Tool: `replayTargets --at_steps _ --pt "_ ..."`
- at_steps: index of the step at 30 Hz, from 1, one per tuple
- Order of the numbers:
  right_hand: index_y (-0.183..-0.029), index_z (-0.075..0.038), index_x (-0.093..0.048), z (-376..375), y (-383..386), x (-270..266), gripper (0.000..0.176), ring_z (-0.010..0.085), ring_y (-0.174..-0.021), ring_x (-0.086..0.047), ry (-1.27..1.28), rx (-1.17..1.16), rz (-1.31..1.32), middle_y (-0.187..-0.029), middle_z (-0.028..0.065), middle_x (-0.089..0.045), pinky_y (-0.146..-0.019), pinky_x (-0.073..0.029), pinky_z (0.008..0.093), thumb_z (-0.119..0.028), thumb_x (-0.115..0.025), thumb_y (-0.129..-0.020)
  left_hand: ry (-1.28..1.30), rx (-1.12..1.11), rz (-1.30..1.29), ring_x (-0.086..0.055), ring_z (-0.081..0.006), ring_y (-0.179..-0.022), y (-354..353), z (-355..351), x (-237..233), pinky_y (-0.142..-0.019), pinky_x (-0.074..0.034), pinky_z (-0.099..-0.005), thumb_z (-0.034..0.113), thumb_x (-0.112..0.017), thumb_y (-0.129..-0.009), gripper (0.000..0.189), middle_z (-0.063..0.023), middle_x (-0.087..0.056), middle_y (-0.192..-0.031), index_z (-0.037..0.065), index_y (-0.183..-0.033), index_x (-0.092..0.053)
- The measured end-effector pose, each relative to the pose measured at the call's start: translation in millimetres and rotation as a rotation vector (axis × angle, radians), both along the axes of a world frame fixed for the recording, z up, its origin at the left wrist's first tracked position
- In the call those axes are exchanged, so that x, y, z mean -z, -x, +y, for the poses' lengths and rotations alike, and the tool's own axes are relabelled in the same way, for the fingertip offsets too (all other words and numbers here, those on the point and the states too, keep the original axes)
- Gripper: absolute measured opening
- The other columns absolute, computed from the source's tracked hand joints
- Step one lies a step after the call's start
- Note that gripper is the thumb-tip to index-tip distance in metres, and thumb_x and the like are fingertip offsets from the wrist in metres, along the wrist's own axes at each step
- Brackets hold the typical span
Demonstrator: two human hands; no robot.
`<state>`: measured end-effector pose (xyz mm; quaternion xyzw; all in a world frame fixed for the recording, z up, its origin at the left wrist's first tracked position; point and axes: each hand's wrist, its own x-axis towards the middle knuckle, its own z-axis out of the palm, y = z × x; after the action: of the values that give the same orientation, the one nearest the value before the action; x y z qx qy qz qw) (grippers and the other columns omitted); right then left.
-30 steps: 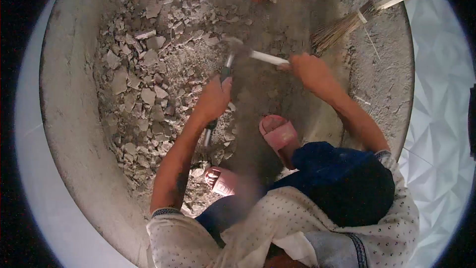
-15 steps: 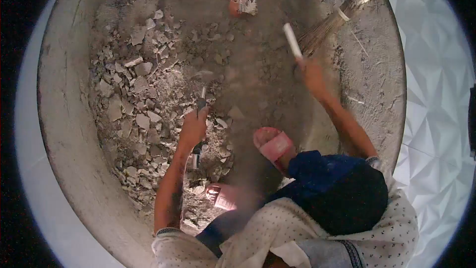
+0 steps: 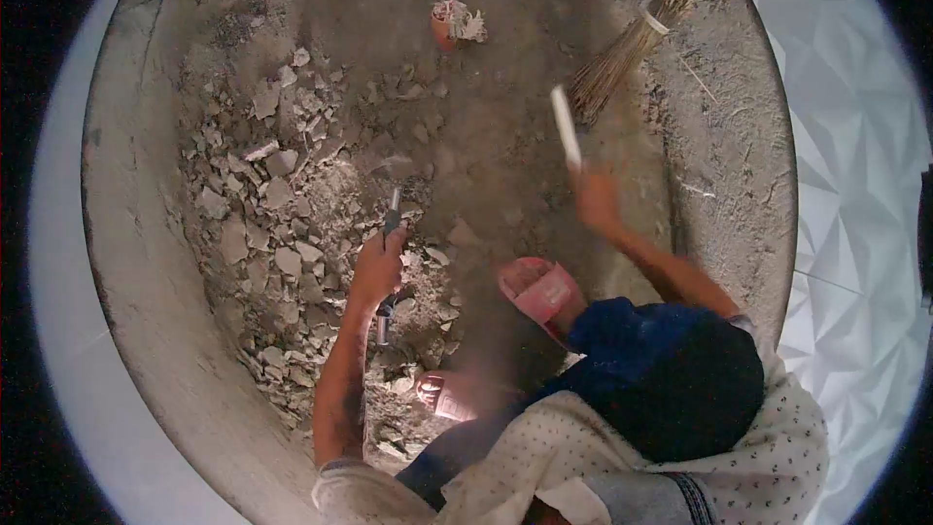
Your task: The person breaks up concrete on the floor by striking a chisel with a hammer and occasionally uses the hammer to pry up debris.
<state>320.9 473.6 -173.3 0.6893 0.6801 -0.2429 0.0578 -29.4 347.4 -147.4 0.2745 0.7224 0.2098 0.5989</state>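
Observation:
My left hand (image 3: 376,270) is closed around a metal-shafted hand tool (image 3: 392,217) with a dark grip. A shiny end of the tool sticks out below the fist, and a blurred pale shape lies at its far tip over the rubble. My right hand (image 3: 595,199), slightly smeared by motion, grips a pale stick (image 3: 565,126) that points up and away from me. Whatever part of the stick lies inside the fist is hidden. Broken grey chunks (image 3: 289,261) and crumbs lie under and left of my left hand.
A twig broom (image 3: 622,58) leans on the right rim beyond my right hand. A reddish object with pale strands (image 3: 457,24) lies farther off. The curved rim (image 3: 131,204) surrounds the dusty floor. My feet wear pink sandals (image 3: 539,292). White faceted tiles (image 3: 846,185) lie outside.
My right hand and the pale stick have moved down, toward me. My left hand keeps its hold on the tool at nearly the same place. The view has shifted slightly.

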Motion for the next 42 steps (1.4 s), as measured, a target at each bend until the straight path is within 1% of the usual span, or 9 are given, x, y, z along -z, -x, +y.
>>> replayTargets --at_steps 4,7,9,14,23,27,30,36,42 --pt "-0.096 -0.004 -0.054 -96.3 9.4 -13.0 0.032 0.0405 -0.075 -0.058 0.188 -0.058 0.248 -0.082 0.0222 -0.060 -0.065 -0.043 0.0484 -0.033 -0.041 -0.095 -0.116 0.004 -0.031 -0.044 -0.0115 -0.041 7.7 -7.7 0.7 -0.041 -0.036 -0.0299 0.036 -0.047 -0.090 0.034 -0.0001 -0.043 -0.052 0.004 -0.080 -0.051" --pt "-0.097 -0.004 -0.054 -91.9 17.2 -36.9 0.033 0.0394 -0.074 -0.058 0.312 -0.063 0.263 -0.082 0.0220 -0.060 -0.066 -0.043 0.0469 -0.035 -0.043 -0.094 -0.043 0.061 0.150 -0.044 -0.0116 -0.042 -0.5 5.3 -20.1 -0.041 -0.036 -0.0302 0.036 -0.047 -0.090 0.033 0.0001 -0.043 -0.052 0.005 -0.081 -0.051" --pt "-0.099 -0.003 -0.054 -61.3 11.1 -41.3 0.034 0.0384 -0.072 -0.057 0.111 0.133 0.505 -0.082 0.0219 -0.059 -0.066 -0.043 0.0460 -0.036 -0.045 -0.094 -0.316 0.175 0.194 -0.044 -0.0117 -0.041 9.2 -4.3 4.6 -0.040 -0.035 -0.0305 0.036 -0.048 -0.090 0.033 0.0002 -0.042 -0.052 0.005 -0.081 -0.051" --pt "-0.108 -0.004 -0.054 11.9 -4.9 -45.4 0.036 0.0347 -0.065 -0.058 -0.082 0.146 0.313 -0.075 0.0180 -0.060 -0.063 -0.046 0.0450 -0.036 -0.046 -0.093 -0.096 0.037 0.164 -0.042 -0.0117 -0.039 -4.4 6.7 -25.2 -0.039 -0.035 -0.0307 0.036 -0.049 -0.090 0.033 0.0000 -0.043 -0.052 0.005 -0.079 -0.050" --pt "-0.102 -0.004 -0.055 -67.0 -29.5 -50.7 0.040 0.0371 -0.072 -0.058 0.333 -0.217 0.064 -0.079 0.0215 -0.060 -0.065 -0.044 0.0449 -0.042 -0.047 -0.092 -0.123 0.076 0.145 -0.046 -0.0124 -0.041 -3.0 4.1 -16.6 -0.040 -0.038 -0.0306 0.032 -0.048 -0.091 0.031 -0.0020 -0.045 -0.052 0.003 -0.079 -0.049" --pt "-0.102 -0.004 -0.055 -38.8 -24.8 -45.5 0.042 0.0340 -0.069 -0.057 0.049 -0.047 0.388 -0.079 0.0190 -0.059 -0.062 -0.043 0.0431 -0.044 -0.044 -0.093 -0.046 0.043 -0.097 -0.048 -0.0136 -0.040 2.9 8.2 -19.0 -0.040 -0.040 -0.0287 0.031 -0.048 -0.092 0.031 -0.0048 -0.052 -0.053 0.001 -0.084 -0.049" --pt "-0.100 -0.002 -0.055 27.3 -16.1 -58.7 0.044 0.0332 -0.065 -0.055 0.016 -0.002 0.223 -0.078 0.0189 -0.058 -0.058 -0.042 0.0428 -0.044 -0.044 -0.093 -0.031 0.077 -0.109 -0.050 -0.0137 -0.041 5.7 23.6 -39.1 -0.041 -0.042 -0.0283 0.033 -0.050 -0.092 0.032 -0.0064 -0.056 -0.056 0.002 -0.083 -0.048" --pt "-0.087 0.002 -0.057 43.0 -7.7 -50.1 0.047 0.0390 -0.066 -0.053 -0.128 -0.299 0.037 -0.078 0.0247 -0.058 -0.059 -0.040 0.0462 -0.043 -0.047 -0.092 -0.287 -0.054 0.065 -0.051 -0.0133 -0.044 -10.4 75.0 -100.1 -0.042 -0.042 -0.0276 0.038 -0.051 -0.091 0.036 -0.0053 -0.056 -0.059 0.002 -0.087 -0.052" --pt "-0.088 0.002 -0.057 17.1 -19.9 -53.1 0.046 0.0427 -0.068 -0.055 -0.021 -0.331 0.049 -0.078 0.0258 -0.058 -0.060 -0.041 0.0481 -0.043 -0.047 -0.091 -0.634 -0.285 0.409 -0.052 -0.0276 -0.051 -65.8 84.2 -83.0 -0.051 -0.041 -0.0404 0.040 -0.046 -0.093 0.040 -0.0105 -0.052 -0.059 0.000 -0.090 -0.051"
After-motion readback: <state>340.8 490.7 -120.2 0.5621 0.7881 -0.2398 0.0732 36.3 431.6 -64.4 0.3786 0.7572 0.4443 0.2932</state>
